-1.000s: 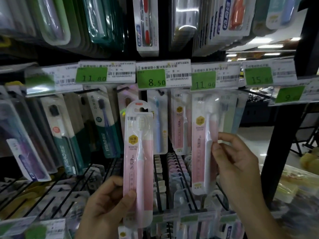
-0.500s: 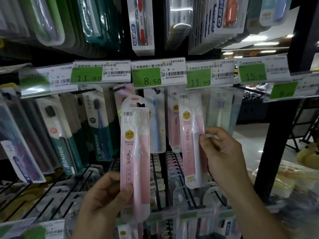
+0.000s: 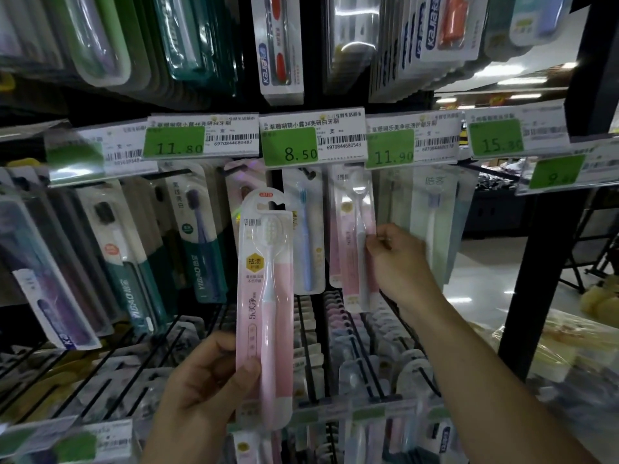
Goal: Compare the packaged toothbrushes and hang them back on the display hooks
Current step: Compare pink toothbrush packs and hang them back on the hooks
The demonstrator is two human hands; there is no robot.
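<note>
My left hand (image 3: 207,383) grips the lower end of a pink packaged toothbrush (image 3: 264,296) and holds it upright in front of the display. My right hand (image 3: 398,259) pinches the right edge of a second pink toothbrush pack (image 3: 355,236), raised against the row of hanging packs under the 11.90 price tag (image 3: 390,150). Whether that pack sits on a hook is hidden by the price strip. A blue toothbrush pack (image 3: 306,236) hangs between the two, under the 8.50 tag (image 3: 289,147).
Green and dark toothbrush packs (image 3: 197,236) hang to the left, pale green ones (image 3: 432,222) to the right. More packs crowd the upper row (image 3: 281,45). Wire hooks and stacked packs (image 3: 351,346) fill the rack below. A black shelf post (image 3: 542,262) stands at right.
My right hand has carried its pink pack up and left, into the hanging row under the 11.90 tag. My left hand's pack has stayed about where it was.
</note>
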